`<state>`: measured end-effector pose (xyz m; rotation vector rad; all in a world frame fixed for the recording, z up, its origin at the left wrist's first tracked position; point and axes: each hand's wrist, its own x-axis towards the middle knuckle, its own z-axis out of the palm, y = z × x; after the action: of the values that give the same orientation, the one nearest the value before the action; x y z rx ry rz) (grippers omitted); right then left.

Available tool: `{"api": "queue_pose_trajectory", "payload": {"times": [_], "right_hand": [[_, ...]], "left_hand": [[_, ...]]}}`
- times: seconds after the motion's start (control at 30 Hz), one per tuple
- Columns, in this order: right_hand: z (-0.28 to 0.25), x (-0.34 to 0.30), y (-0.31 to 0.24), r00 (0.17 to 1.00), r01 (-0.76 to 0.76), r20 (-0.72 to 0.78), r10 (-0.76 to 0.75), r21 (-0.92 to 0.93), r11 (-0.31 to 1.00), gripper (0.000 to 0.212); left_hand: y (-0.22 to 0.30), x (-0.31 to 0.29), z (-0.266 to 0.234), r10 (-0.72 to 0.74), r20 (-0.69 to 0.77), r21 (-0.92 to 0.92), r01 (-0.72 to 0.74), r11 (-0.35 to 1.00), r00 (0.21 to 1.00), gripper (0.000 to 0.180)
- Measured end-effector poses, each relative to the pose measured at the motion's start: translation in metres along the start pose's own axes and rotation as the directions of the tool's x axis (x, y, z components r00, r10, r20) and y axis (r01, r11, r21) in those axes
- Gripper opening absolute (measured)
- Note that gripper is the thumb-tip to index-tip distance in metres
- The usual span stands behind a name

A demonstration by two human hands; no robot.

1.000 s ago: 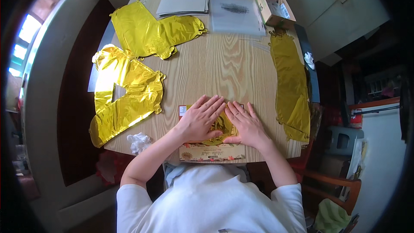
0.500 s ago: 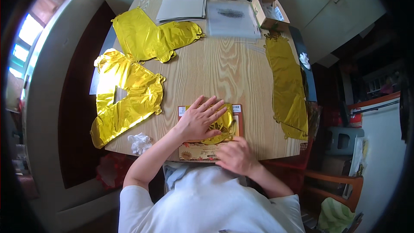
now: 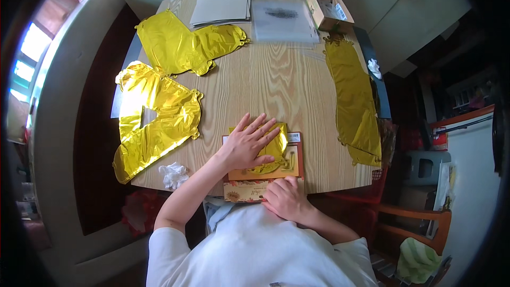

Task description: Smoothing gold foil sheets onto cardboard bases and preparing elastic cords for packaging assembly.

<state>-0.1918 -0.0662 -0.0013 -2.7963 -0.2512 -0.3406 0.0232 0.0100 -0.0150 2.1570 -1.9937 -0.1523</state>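
My left hand (image 3: pixel 249 142) lies flat with fingers spread on a folded gold foil balloon (image 3: pixel 275 146). Part of the foil is hidden beneath the palm. Under it is a flat orange-brown package (image 3: pixel 298 162) with a printed floral strip (image 3: pixel 241 190) along its near side, at the table's front edge. My right hand (image 3: pixel 286 197) rests over the right part of that strip with its fingers curled in. Whatever those fingers hold, if anything, is hidden.
Flat gold foil balloons lie at the far left (image 3: pixel 170 42), the near left (image 3: pixel 159 122) and the right (image 3: pixel 353 95). Crumpled white tissue (image 3: pixel 173 175) sits at front left. Paper sheets (image 3: pixel 220 9), a translucent plastic sleeve (image 3: pixel 284 26) and a small open box (image 3: pixel 334 18) stand farther back.
My right hand has settled lower and slightly left, onto the package's printed strip, fingers curled. My left hand still presses the foil, which has shifted a little on the package.
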Motion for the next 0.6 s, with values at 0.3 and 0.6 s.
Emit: {"api": "queue_pose_trajectory", "payload": {"times": [0.3, 0.6], "right_hand": [[-0.070, -0.026, -0.007, 0.992, 0.122, -0.058, -0.114, 0.162, 0.979, 0.011], [-0.161, -0.068, 0.018, 0.887, -0.192, -0.392, 0.243, 0.164, 0.967, 0.016]], "left_hand": [[0.003, 0.003, 0.000, -0.014, 0.028, 0.018, 0.013, 1.000, 1.000, 0.081], [0.008, -0.003, 0.010, -0.042, -0.028, 0.050, 0.043, 0.998, 0.999, 0.077]]}}
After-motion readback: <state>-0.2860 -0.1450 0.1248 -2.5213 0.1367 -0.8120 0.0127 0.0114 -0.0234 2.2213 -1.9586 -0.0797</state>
